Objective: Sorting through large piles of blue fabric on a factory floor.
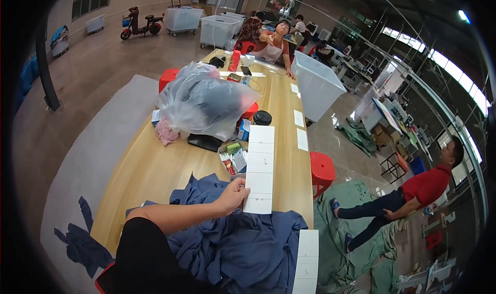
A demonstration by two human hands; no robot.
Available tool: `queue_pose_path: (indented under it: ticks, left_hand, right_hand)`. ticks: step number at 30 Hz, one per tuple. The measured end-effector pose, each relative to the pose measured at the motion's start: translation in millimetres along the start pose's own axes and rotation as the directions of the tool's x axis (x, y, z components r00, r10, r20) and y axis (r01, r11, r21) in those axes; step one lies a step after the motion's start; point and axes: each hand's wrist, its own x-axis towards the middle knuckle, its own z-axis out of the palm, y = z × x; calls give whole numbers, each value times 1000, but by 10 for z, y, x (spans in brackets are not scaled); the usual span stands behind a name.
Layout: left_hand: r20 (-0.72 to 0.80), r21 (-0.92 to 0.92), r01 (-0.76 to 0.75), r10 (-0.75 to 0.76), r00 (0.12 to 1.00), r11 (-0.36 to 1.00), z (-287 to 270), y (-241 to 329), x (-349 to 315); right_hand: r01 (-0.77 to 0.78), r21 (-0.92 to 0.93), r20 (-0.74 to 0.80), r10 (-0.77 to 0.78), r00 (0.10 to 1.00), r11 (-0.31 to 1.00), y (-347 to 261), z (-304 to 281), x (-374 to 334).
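fingers (242,189) of left hand (233,195) pinch the lower edge of a white label strip (260,167), centre frame | strip lies flat on the wooden table (155,170), just above blue fabric (243,242) | right hand unseen | labels look unpeeled; second strip (307,260) waits lower right

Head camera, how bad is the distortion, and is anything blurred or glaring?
Head view: strong fisheye, the wooden table edges bow and a black rim vignettes the corners; the left hand on the white label strip is sharp; skylights at upper right blow out; the far workshop looks soft and small.
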Motion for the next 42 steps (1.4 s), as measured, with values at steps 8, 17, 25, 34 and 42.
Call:
queue_pose_path:
  ticks: [8, 17, 25, 34, 42]
  left_hand:
    - [-567, 551, -498, 738, 366, 670, -1034, 2033, 3065]
    - [181, 858, -489, 797, 576, 159, 17, 706, 2248]
    - [200, 845, -511, 793, 575, 158, 59, 647, 1828]
    - [642, 717, -366, -356, 679, 594, 570, 236, -151]
    - [257, 389, 472, -586, 769, 791, 655, -801, -1981]
  right_hand:
    - [269, -707, 75, -309, 948, 654, 583, -162, 580]
    - [-175, 35, 47, 173, 984, 984, -637, 244, -168]
    - [-187, -24, 8, 187, 982, 982, -566, 221, -306]
    - [-33, 293, 90, 7, 996, 956, -662, 314, -765]
    - [94, 601, 280, -320, 905, 793, -705, 1187, -1005]
